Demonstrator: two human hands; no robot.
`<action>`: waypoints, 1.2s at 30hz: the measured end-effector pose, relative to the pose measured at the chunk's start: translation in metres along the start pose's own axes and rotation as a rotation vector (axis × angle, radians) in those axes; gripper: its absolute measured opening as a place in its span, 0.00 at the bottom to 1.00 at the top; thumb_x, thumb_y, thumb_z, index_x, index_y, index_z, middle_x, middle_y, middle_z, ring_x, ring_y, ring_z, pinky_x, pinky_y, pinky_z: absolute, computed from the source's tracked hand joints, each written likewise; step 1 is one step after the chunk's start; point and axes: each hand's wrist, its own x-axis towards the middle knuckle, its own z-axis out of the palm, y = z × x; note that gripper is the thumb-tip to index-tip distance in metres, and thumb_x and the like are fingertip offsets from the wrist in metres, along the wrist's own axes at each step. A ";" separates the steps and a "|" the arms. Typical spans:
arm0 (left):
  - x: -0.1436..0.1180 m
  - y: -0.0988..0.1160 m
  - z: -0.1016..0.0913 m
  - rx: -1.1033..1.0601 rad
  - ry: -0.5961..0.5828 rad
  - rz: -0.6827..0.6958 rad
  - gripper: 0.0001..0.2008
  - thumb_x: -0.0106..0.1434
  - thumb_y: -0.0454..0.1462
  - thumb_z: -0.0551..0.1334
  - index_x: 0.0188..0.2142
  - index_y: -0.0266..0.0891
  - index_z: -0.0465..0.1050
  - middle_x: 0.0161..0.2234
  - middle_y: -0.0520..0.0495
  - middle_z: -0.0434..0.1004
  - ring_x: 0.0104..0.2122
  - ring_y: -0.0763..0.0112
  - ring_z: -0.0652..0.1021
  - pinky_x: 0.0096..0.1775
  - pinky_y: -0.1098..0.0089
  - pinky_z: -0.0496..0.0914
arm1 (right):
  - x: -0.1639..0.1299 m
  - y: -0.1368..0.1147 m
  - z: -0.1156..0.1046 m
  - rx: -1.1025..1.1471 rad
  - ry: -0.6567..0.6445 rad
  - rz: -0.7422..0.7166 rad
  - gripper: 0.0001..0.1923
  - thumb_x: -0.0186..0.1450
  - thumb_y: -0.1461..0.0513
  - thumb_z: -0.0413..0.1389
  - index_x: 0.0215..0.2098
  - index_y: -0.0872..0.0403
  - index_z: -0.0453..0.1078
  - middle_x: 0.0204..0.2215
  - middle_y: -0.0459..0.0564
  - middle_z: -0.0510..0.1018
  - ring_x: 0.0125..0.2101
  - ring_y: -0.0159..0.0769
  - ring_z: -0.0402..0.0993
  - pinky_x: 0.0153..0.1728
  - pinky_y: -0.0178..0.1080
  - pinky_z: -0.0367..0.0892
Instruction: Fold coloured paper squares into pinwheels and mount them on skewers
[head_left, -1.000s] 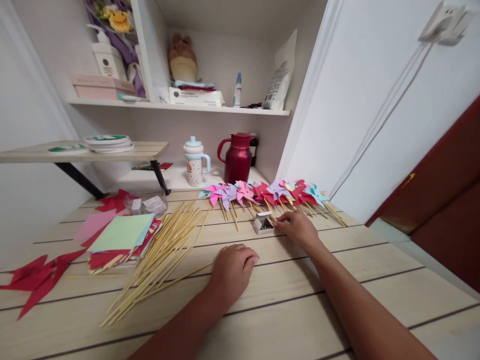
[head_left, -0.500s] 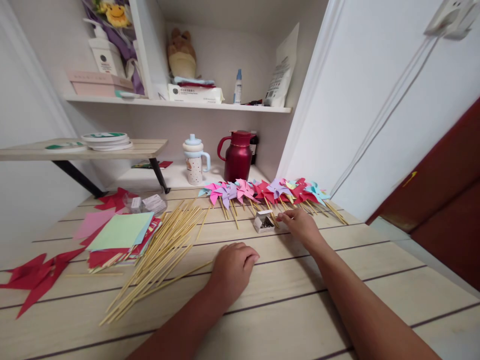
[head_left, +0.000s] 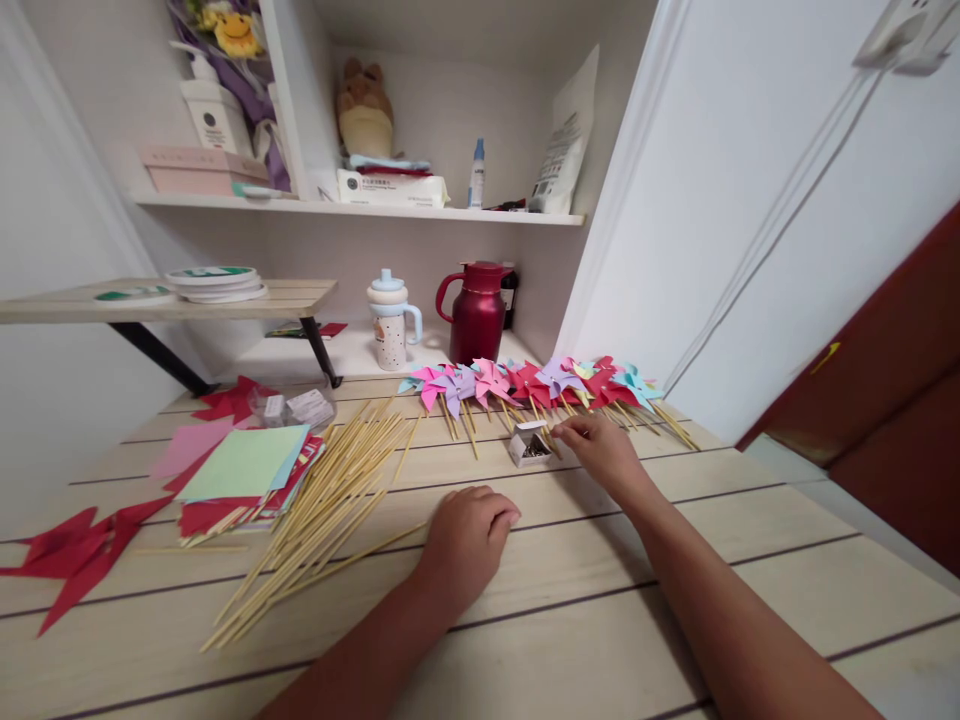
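Far left of the box, some red paper is lying cut into pointed shapes on the table. Well left of the box, a pile of squares is showing a pale green sheet on top. Left of the box and a little behind it, some packets are sitting near one another. The bare sticks are fanning out left of the box and reaching forward past it. A cup is standing behind and left of the box. In front and slightly left of the box, the left hand is resting on the table, fingers curling inward (the tips are hiding underneath, so I cannot tell whether they are gripping anything). Behind the box, a red jug is standing on the low shelf. The box itself is lying open on the table, holding small metal bits. Behind it, pinwheels are spreading in a row to both sides. Just right of the box, the right hand is hovering with its fingertips pinching together; whether anything is sitting between them, I cannot tell.
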 end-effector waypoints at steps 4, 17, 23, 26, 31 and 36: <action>0.000 -0.002 0.001 0.002 0.005 -0.004 0.11 0.66 0.35 0.58 0.34 0.40 0.80 0.35 0.47 0.82 0.38 0.64 0.78 0.42 0.65 0.68 | -0.007 -0.007 0.000 0.011 0.005 -0.047 0.18 0.65 0.52 0.52 0.25 0.52 0.77 0.21 0.48 0.79 0.26 0.38 0.74 0.26 0.36 0.58; 0.000 0.000 0.001 -0.002 0.007 -0.013 0.10 0.66 0.35 0.58 0.35 0.40 0.81 0.36 0.47 0.82 0.38 0.64 0.78 0.42 0.64 0.68 | -0.012 -0.015 0.001 0.056 -0.060 -0.129 0.14 0.65 0.54 0.52 0.33 0.49 0.78 0.27 0.47 0.81 0.28 0.38 0.73 0.28 0.36 0.59; 0.000 -0.001 0.001 0.005 0.008 0.002 0.10 0.66 0.35 0.59 0.35 0.41 0.81 0.36 0.48 0.83 0.39 0.64 0.79 0.43 0.65 0.68 | -0.019 -0.019 0.006 0.016 -0.154 -0.149 0.10 0.55 0.59 0.62 0.36 0.45 0.80 0.24 0.44 0.79 0.26 0.36 0.72 0.26 0.34 0.56; 0.000 0.000 0.001 0.010 -0.007 0.011 0.11 0.66 0.35 0.58 0.36 0.40 0.81 0.36 0.48 0.83 0.39 0.64 0.79 0.43 0.65 0.68 | -0.022 -0.025 0.011 0.000 -0.157 -0.152 0.09 0.55 0.60 0.61 0.34 0.46 0.79 0.26 0.44 0.80 0.26 0.36 0.72 0.26 0.34 0.55; 0.000 0.001 0.001 0.026 -0.015 0.014 0.10 0.66 0.35 0.58 0.37 0.40 0.81 0.37 0.48 0.83 0.39 0.65 0.79 0.44 0.66 0.68 | -0.025 -0.029 0.011 0.015 -0.157 -0.162 0.06 0.57 0.56 0.60 0.27 0.48 0.77 0.23 0.46 0.79 0.24 0.36 0.70 0.24 0.35 0.53; 0.000 -0.001 0.003 0.072 -0.003 0.039 0.10 0.66 0.36 0.59 0.36 0.41 0.81 0.36 0.49 0.83 0.38 0.65 0.79 0.43 0.67 0.68 | -0.031 -0.039 0.020 0.084 -0.159 -0.214 0.12 0.60 0.54 0.56 0.25 0.50 0.76 0.22 0.48 0.78 0.25 0.38 0.71 0.26 0.36 0.55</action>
